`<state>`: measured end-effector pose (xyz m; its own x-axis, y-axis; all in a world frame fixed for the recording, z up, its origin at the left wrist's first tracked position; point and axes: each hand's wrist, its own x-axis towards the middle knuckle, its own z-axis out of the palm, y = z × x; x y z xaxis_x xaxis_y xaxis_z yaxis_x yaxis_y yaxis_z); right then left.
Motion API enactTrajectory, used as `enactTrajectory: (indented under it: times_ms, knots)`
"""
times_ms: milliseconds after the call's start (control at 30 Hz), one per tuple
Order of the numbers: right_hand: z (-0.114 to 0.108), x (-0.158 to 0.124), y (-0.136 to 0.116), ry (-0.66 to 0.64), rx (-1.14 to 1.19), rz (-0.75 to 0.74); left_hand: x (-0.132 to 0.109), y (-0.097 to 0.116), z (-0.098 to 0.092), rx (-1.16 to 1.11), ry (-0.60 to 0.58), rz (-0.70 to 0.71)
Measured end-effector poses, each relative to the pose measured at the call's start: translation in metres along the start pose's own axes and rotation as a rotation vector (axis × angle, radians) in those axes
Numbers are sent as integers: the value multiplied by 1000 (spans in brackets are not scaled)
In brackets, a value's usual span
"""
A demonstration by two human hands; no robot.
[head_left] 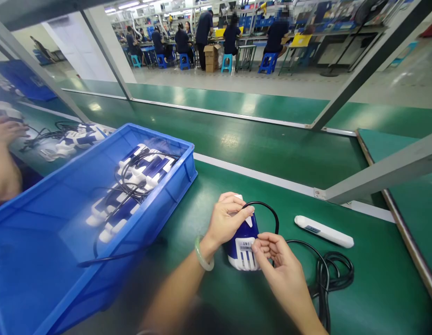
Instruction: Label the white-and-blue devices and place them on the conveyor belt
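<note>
A blue-and-white plastic device (242, 264) with a black cable (271, 209) lies on the green bench. My left hand (229, 216) is closed around its upper part, with the thumb near the cable. A white barcode label (244, 245) sits on the lower part of the device's face. At the label's right edge, my right hand (276, 258) pinches with thumb and fingertips, partly covering that corner. The cable loops behind the right hand and ends in a coil (336, 272) on the bench. To the right lies a white pen-shaped tool (323, 231) with a small dark window.
A large blue bin (167, 211) at left holds several similar devices (144, 172) with black cables. Beyond it, another person's hand (4, 130) is beside more devices (74, 139). Grey metal posts (358, 74) frame the bench (282, 302). People sit on stools in the background.
</note>
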<state>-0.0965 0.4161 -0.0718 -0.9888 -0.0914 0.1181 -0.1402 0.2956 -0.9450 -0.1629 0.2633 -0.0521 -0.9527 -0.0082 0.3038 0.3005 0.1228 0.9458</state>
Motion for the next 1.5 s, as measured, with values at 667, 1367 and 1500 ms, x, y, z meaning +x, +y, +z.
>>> enactTrajectory:
  times_ms: [667,1367,1500]
  knots:
    - [0,-4,0,-25,-39,-45,0,1,0,12,-10,19]
    - [2,-6,-7,20,-164,-105,-1,2,1,19,-10,47]
    - [3,-6,-12,52,-210,-154,0,2,2,19,-9,44]
